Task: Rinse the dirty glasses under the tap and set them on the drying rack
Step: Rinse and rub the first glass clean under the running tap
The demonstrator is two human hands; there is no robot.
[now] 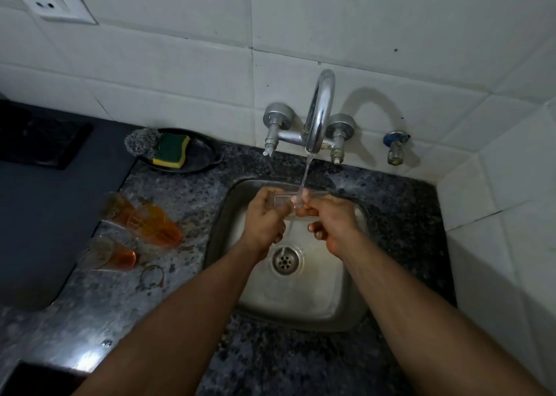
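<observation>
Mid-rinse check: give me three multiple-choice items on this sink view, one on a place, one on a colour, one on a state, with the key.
1. The orange glasses lie:
A. in the sink
B. on the counter left of the sink
C. on the wall tiles

2. The sponge is:
A. red
B. white
C. green and yellow

3. The tap is:
A. running
B. off
C. covered

Key: B, they lie on the granite by the basin; C, green top on a yellow base; A, water falls onto the clear glass held by the left hand and right hand.
</observation>
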